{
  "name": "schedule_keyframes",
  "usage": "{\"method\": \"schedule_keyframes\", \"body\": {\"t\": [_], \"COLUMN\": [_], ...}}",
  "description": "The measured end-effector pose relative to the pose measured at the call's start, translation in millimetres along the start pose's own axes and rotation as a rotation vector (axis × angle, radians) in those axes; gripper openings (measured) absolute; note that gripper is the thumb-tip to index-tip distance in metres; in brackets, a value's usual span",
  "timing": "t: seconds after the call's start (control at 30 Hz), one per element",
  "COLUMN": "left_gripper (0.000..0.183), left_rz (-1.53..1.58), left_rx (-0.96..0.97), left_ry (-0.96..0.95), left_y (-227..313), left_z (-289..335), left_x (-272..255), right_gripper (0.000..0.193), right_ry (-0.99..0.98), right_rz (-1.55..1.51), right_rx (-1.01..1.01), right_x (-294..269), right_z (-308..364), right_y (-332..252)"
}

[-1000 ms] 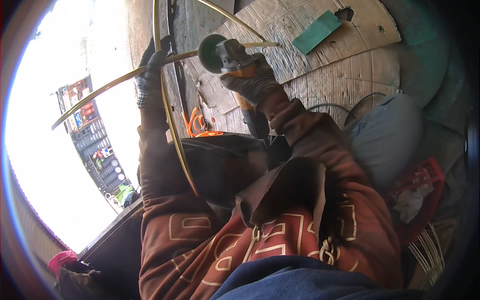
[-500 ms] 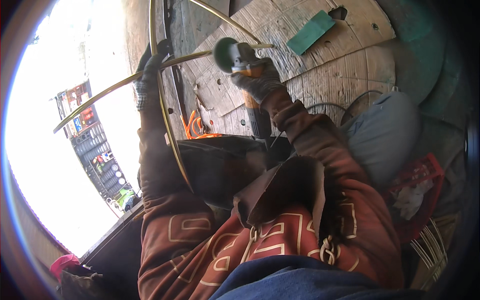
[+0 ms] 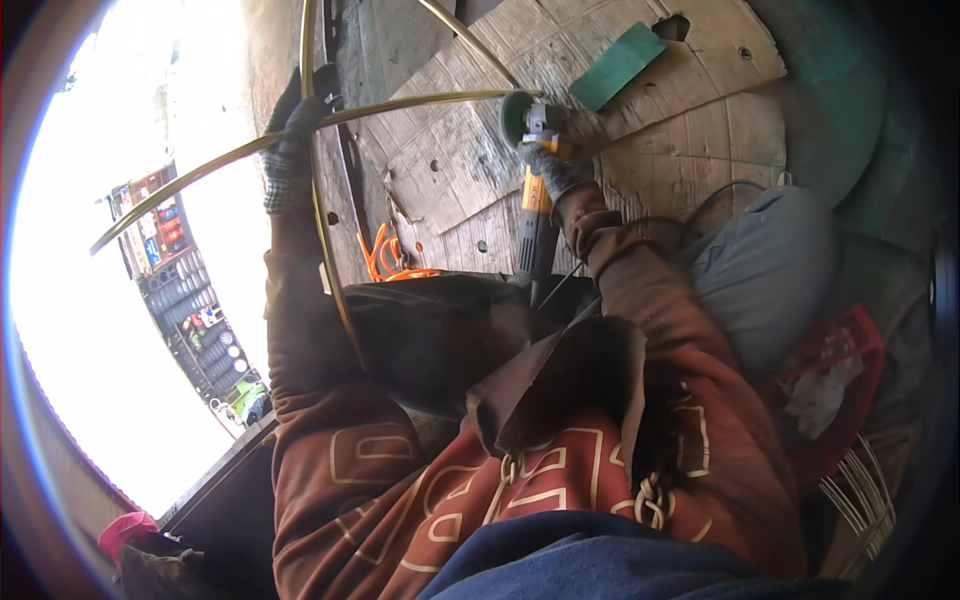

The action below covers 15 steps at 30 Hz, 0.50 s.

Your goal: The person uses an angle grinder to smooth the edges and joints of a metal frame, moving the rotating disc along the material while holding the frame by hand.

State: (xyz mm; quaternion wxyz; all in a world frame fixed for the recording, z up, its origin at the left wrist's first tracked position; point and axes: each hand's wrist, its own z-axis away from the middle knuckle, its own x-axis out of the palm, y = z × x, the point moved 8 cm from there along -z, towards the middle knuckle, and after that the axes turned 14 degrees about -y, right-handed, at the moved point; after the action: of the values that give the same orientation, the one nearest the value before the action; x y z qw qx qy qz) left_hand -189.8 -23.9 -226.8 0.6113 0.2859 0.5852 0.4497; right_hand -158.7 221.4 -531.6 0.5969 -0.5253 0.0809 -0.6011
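Observation:
My left hand (image 3: pixel 290 145), in a dark knitted glove, is closed around a bent frame of thin brass-coloured metal bars (image 3: pixel 420 99) where two bars cross. One bar runs down beside my left forearm. My right hand (image 3: pixel 553 168), gloved too, grips the body of an orange and grey angle grinder (image 3: pixel 536 205). Its green disc (image 3: pixel 514 118) is at the right end of the crossing bar, close to where another bar meets it; whether the disc touches the metal I cannot tell.
Worn cardboard sheets (image 3: pixel 700 75) lie under the work, with a green rectangular piece (image 3: pixel 618 66) on top. Orange cord (image 3: pixel 385 255) lies near a black surface (image 3: pixel 430 315). A grey-trousered knee (image 3: pixel 765 265) and a red crate (image 3: pixel 858 375) are at right. Stocked shelves (image 3: pixel 185 285) stand beyond, at left.
My right hand has carried the grinder to the right along the bar, from its middle part to its right end. The frame and my left hand have shifted slightly.

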Motion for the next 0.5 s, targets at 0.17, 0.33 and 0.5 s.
{"method": "schedule_keyframes", "body": {"t": [0.17,0.33,0.5], "left_gripper": [0.044,0.047,0.043], "left_rz": [0.069,0.027,-0.022], "left_rx": [0.038,0.093,0.162], "left_ry": [-0.039,-0.076,-0.064], "left_y": [-2.7,-15.4,50.2], "left_z": [-11.2,-5.2,-27.8], "left_x": [7.6,-18.6,34.6], "right_gripper": [0.03,0.026,0.023], "right_ry": [0.043,0.001,0.031], "right_rz": [0.03,0.122,0.008], "right_rx": [0.069,0.007,0.016], "right_x": [-21.0,-10.2,1.1], "right_z": [0.6,-25.7,-18.4], "right_y": [14.5,-19.9,-14.0]}}
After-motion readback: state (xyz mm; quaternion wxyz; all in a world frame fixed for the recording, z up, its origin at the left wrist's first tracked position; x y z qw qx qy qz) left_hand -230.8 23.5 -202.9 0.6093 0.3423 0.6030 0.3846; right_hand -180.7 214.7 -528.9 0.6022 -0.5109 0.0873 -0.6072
